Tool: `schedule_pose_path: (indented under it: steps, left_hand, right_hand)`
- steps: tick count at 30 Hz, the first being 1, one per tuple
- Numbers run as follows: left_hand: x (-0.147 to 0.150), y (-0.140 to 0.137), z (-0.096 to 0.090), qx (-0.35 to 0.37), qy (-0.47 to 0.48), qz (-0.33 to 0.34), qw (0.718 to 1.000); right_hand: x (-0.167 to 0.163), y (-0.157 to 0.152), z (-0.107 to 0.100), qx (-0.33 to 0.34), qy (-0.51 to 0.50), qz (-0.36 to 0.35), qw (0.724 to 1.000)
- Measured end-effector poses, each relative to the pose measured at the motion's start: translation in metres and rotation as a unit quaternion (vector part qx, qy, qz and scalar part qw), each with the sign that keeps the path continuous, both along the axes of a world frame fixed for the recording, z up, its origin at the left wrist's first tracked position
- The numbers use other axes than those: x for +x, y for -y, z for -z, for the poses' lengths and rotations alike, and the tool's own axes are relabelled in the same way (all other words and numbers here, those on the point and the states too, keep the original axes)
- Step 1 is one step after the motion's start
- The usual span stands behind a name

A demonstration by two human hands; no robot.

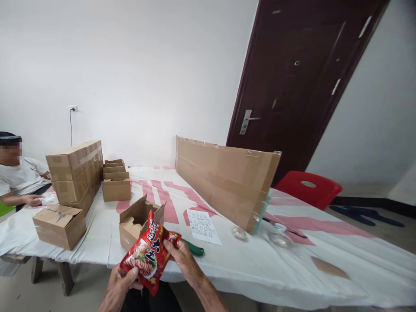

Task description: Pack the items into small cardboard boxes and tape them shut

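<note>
A shiny red food packet [146, 260] with large dark lettering and a picture of food is held tilted at the table's front edge. My left hand [121, 281] grips its lower left corner, thumb on the front. My right hand [180, 255] pinches a red part at its right side; whether that belongs to a second packet I cannot tell. Just behind the packet stands an open cardboard box [127, 234], flaps up, its contents mostly hidden. A green rounded object [195, 248] lies by my right hand, partly covered by it.
Stacked cardboard boxes [76, 169], open boxes [116, 190] and a closed box [60, 223] stand left. A person [24, 177] sits beyond. A printed sheet [203, 226] lies mid-table. A cardboard partition [224, 177] stands right, near a red chair [308, 188].
</note>
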State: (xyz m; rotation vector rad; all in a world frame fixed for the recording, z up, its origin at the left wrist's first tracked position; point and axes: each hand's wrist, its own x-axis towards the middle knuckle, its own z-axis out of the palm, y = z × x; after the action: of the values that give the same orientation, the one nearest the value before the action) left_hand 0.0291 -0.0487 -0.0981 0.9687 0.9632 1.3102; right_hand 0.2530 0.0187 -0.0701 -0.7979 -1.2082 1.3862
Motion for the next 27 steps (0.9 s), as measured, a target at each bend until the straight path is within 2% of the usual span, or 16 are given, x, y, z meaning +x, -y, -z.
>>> schedule_pose_path:
  steps: [4, 11, 16, 22, 27]
  left_hand:
    - [0.002, -0.002, -0.006, 0.003, -0.002, 0.01, 1.0]
    - [0.008, -0.002, -0.008, -0.001, 0.044, -0.021, 0.999]
    - [0.006, 0.001, -0.005, -0.013, 0.046, -0.011, 0.999]
    - [0.006, 0.002, 0.001, -0.058, 0.03, 0.028, 0.997]
    - [0.013, 0.0, 0.014, -0.075, 0.064, 0.001, 0.995]
  right_hand:
    - [0.002, -0.002, -0.005, 0.006, 0.014, 0.014, 1.0]
    - [-0.008, 0.003, -0.01, 0.008, -0.047, 0.039, 0.998]
    - [-0.013, -0.002, -0.003, 0.009, -0.029, 0.055, 0.998]
    - [-0.015, -0.006, 0.008, 0.011, -0.01, 0.074, 0.997]
    - [-0.019, -0.001, 0.015, 0.005, -0.015, 0.077, 0.997]
